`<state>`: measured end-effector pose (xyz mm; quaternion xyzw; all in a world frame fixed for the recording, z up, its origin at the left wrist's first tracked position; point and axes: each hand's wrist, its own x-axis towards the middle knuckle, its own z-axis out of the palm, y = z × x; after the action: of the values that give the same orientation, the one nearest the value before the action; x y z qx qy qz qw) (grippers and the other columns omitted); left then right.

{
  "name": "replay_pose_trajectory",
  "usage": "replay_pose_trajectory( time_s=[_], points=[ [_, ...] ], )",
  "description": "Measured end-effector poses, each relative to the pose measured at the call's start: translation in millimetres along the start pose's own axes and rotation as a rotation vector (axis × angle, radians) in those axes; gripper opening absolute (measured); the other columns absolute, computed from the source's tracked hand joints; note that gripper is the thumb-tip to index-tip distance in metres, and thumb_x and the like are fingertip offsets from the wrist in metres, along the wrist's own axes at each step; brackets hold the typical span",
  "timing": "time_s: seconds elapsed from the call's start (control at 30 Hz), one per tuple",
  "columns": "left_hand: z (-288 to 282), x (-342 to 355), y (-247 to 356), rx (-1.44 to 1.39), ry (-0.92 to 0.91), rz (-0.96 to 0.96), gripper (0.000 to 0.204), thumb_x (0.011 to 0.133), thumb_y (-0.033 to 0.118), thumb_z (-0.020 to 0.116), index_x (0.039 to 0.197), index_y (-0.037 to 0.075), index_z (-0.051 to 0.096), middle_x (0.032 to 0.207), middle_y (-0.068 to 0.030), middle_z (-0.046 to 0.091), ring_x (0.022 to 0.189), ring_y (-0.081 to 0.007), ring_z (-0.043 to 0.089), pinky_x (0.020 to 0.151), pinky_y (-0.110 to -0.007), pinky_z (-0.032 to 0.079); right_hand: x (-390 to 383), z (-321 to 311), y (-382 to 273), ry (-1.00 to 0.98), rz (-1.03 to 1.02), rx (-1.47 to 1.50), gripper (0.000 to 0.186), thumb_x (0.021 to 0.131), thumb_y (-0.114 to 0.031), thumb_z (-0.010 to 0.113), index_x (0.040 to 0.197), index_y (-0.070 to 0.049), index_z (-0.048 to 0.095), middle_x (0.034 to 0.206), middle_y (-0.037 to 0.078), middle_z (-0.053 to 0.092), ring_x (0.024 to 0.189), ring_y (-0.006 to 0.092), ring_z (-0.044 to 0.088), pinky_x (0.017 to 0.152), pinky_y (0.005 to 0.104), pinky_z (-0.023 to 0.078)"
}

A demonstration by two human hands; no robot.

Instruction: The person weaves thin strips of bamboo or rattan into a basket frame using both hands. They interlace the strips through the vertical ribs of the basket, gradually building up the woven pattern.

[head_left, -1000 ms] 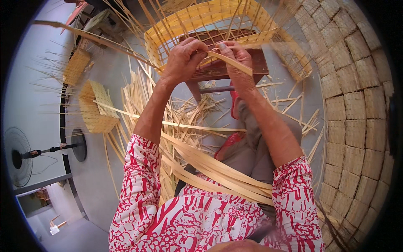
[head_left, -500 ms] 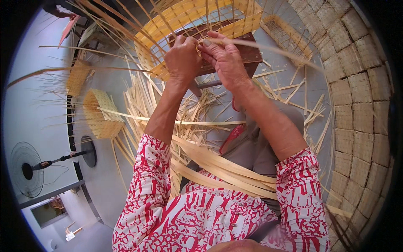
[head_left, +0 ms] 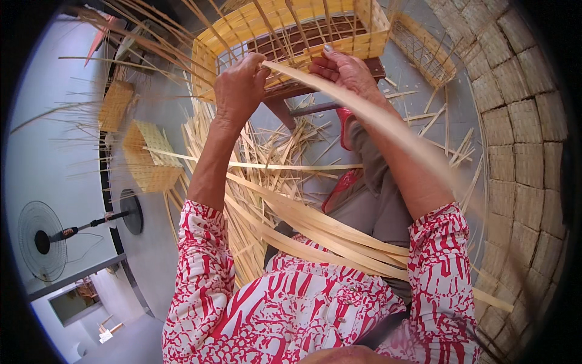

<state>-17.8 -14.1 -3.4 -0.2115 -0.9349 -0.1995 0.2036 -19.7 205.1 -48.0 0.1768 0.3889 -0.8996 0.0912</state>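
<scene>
A half-woven yellow basket [head_left: 209,45] of flat bamboo strips, with long loose uprights, rests on a dark reddish-brown wooden stool [head_left: 370,71]. My left hand [head_left: 241,85] is closed at the basket's near wall, pinching the end of a pale bamboo strip [head_left: 339,94]. From there the strip sweeps over my right forearm toward the lower right, its far part smeared by motion. Against the near wall, further right, my right hand [head_left: 351,71] has its fingers partly bent and apart, with nothing visible held. Several more strips [head_left: 327,239] lie across my lap.
Cut strips [head_left: 273,151] litter the floor around the stool. Other woven baskets stand at left [head_left: 148,158] and far right [head_left: 424,51]. A standing fan [head_left: 42,241] is on the left. Stacked woven blocks [head_left: 524,121] line the right side.
My hands have moved apart: the left shifted left with the strip's end, the right moved right along the basket wall. The strip now swings lower across my right forearm.
</scene>
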Motion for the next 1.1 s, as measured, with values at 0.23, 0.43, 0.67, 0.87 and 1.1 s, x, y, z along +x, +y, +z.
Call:
replay_pose_trajectory(
  time_s=[0.23, 0.43, 0.67, 0.87, 1.1],
  points=[
    [1.4, -33.7, 11.5, -0.193, 0.289, 0.277, 0.028, 0.084, 0.012, 0.071, 0.11, 0.006, 0.061, 0.09, -0.0096, 0.065, 0.077, -0.0238, 0.069, 0.061, -0.037, 0.055, 0.1, -5.7, 7.6, -0.042, -0.006, 0.037, 0.024, 0.094, -0.017, 0.067, 0.108, -0.001, 0.056, 0.097, 0.014, 0.067, 0.091, 0.0271, 0.07, 0.08, 0.0415, 0.061],
    [31.5, 2.8, 26.9, 0.062, 0.047, 0.388, 0.052, 0.078, 0.017, 0.071, 0.127, 0.007, 0.058, 0.123, -0.0142, 0.064, 0.1, -0.0321, 0.068, 0.079, -0.04, 0.057, -4.6, -7.6, 3.4, -0.061, 0.003, 0.041, 0.026, 0.082, 0.005, 0.051, 0.108, 0.003, 0.055, 0.104, 0.017, 0.067, 0.093, 0.0297, 0.07, 0.082, 0.0443, 0.06],
    [54.5, 33.7, 8.2, -0.173, 0.055, 0.367, 0.019, 0.084, 0.013, 0.065, 0.103, 0.011, 0.066, 0.099, -0.0071, 0.066, 0.086, -0.0288, 0.067, 0.068, -0.039, 0.056, 4.0, -19.8, 1.9, -0.06, -0.044, -0.032, 0.044, 0.085, 0.013, 0.044, 0.124, -0.005, 0.055, 0.108, 0.015, 0.067, 0.094, 0.0276, 0.07, 0.085, 0.0437, 0.059],
    [36.2, 52.9, 1.7, -0.547, -0.096, 0.314, 0.007, 0.087, 0.011, 0.068, 0.092, 0.005, 0.066, 0.086, -0.0086, 0.064, 0.08, -0.0257, 0.065, 0.069, -0.036, 0.052, 4.6, -5.1, -6.1, -0.146, -0.373, -0.262, 0.032, 0.092, 0.008, 0.052, 0.115, -0.009, 0.065, 0.109, 0.005, 0.069, 0.089, 0.014, 0.066, 0.072, 0.0281, 0.058],
    [27.0, 64.3, -14.4, -0.873, -0.427, 0.153, 0.006, 0.091, 0.006, 0.069, 0.095, 0.005, 0.065, 0.079, 0.0014, 0.061, 0.071, -0.0075, 0.059, 0.061, -0.026, 0.05, -6.4, 20.4, -24.1, -0.406, -0.648, -0.675, 0.05, 0.096, -0.005, 0.063, 0.143, -0.01, 0.05, 0.129, 0.004, 0.056, 0.101, 0.0096, 0.055, 0.082, 0.0237, 0.05]
  ],
)
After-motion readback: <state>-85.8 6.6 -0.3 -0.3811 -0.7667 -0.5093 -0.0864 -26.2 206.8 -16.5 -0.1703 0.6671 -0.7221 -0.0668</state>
